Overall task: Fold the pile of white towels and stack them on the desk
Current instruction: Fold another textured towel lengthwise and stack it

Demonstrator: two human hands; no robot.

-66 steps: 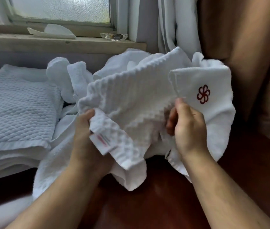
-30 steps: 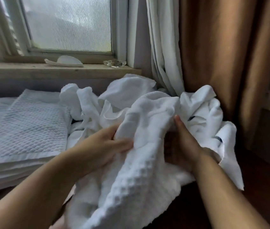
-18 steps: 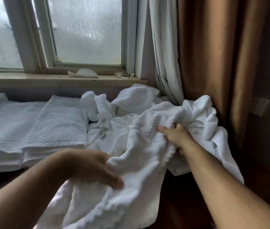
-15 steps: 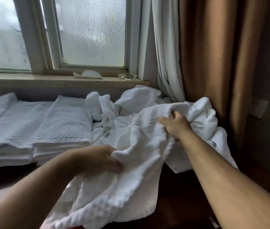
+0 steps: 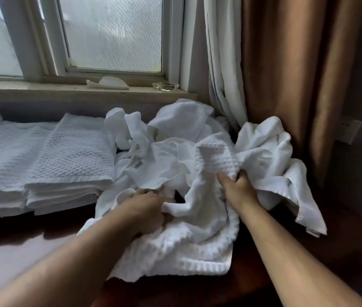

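My left hand [image 5: 146, 209] curls round a fold of the white waffle-weave towel [image 5: 188, 251], whose hem trails toward me on the dark desk [image 5: 341, 251]. My right hand [image 5: 237, 189] clutches a bunch of it higher up. Behind lies the crumpled towel pile [image 5: 186, 127]; folded stacks [image 5: 73, 156] sit to its left, below the windowsill [image 5: 64, 90].

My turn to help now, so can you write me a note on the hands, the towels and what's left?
Left hand and right hand both grip one crumpled waffle towel, unfolded.
It lies on the front of the unfolded pile, by the curtain.
Done: two folded stacks on the desk, left of the pile.
Left: fold this towel, stack it, then do the rest of the pile.
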